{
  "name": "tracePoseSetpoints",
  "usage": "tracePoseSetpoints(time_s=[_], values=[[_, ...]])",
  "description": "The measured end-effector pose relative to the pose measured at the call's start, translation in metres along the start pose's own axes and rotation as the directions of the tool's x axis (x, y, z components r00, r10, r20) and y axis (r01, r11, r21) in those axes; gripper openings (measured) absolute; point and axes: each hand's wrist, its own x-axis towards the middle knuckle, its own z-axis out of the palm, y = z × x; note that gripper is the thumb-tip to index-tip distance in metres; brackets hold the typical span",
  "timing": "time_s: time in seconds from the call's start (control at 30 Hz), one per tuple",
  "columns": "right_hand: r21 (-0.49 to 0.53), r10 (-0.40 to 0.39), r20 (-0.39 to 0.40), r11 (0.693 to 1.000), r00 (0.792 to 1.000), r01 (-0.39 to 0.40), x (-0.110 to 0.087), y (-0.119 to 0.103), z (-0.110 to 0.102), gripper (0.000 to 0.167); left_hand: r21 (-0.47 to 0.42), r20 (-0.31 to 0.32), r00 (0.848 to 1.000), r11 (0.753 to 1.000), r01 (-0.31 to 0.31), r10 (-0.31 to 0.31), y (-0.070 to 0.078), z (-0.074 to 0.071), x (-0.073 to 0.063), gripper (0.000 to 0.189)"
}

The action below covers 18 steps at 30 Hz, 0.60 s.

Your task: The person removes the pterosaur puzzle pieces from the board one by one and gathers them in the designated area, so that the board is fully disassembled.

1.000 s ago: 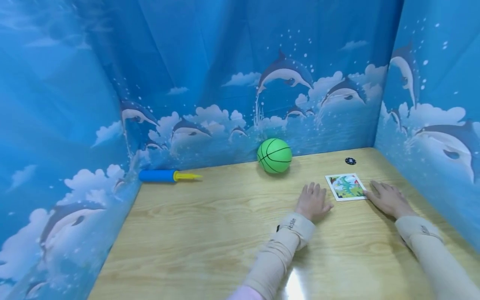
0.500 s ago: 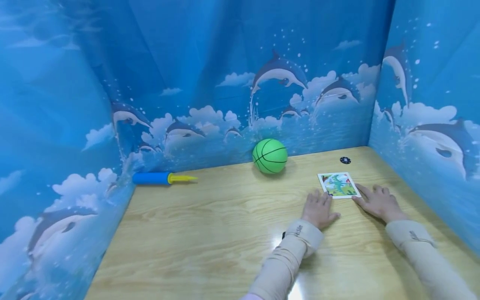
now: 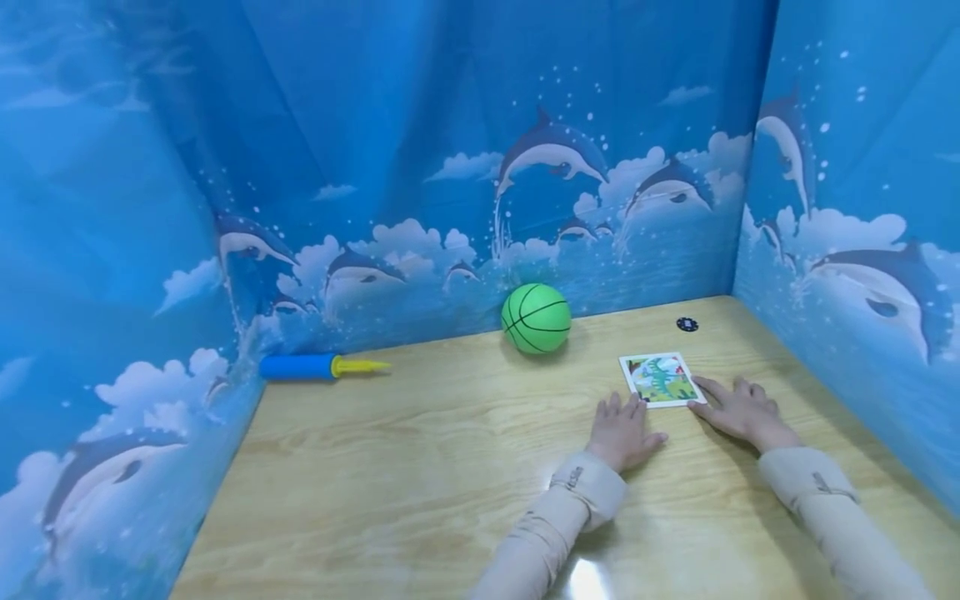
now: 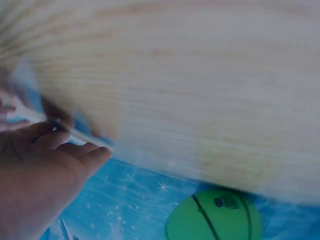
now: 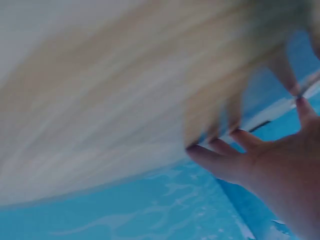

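Note:
A square picture card (image 3: 662, 379) with a white border and a green dinosaur lies flat on the wooden table. At its lower left corner are the fingertips of my left hand (image 3: 619, 432), palm down with fingers stretched out. My right hand (image 3: 742, 410) touches the card's right edge with thumb and index finger, its fingers extended. The left wrist view has my left hand (image 4: 45, 170) at its left side, by the thin edge of the card. In the right wrist view, the fingertips of my right hand (image 5: 270, 155) rest on the reflective tabletop.
A green ball (image 3: 536, 318) with black lines stands by the back curtain (image 3: 420, 108). At the far left lies a blue pump (image 3: 298, 367) with a yellow nozzle. Behind the card is a small black disc (image 3: 687, 324). Dolphin-printed curtains border the table (image 3: 420, 475).
The card has slid left, and my right hand has moved left along with it. My left hand first came right to the card's corner, then shifted back left. The camera view has drifted slightly.

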Motion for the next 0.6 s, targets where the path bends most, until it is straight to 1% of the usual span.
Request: tracePoseSetpoints(time_s=[0.17,0.33,0.47,0.6], values=[[0.033,0.014,0.030,0.999,0.999,-0.015,-0.005,-0.024,0.003,0.075,-0.100,0.065,0.998,0.995,0.030,-0.024,-0.016,-0.009,-0.014,0.063],[0.045,0.040,0.059,0.998,0.997,-0.042,-0.009,-0.050,0.007,0.072,-0.212,0.118,0.992,0.975,0.074,-0.050,-0.033,-0.013,-0.027,0.060],[0.039,0.050,0.071,0.998,0.996,-0.053,-0.009,-0.072,0.013,0.070,-0.308,0.141,0.988,0.945,0.107,-0.066,-0.051,-0.013,-0.039,0.057],[0.030,0.052,0.072,0.998,0.996,-0.054,-0.008,-0.096,0.020,0.069,-0.387,0.170,0.983,0.912,0.136,-0.074,-0.069,-0.014,-0.055,0.056]])
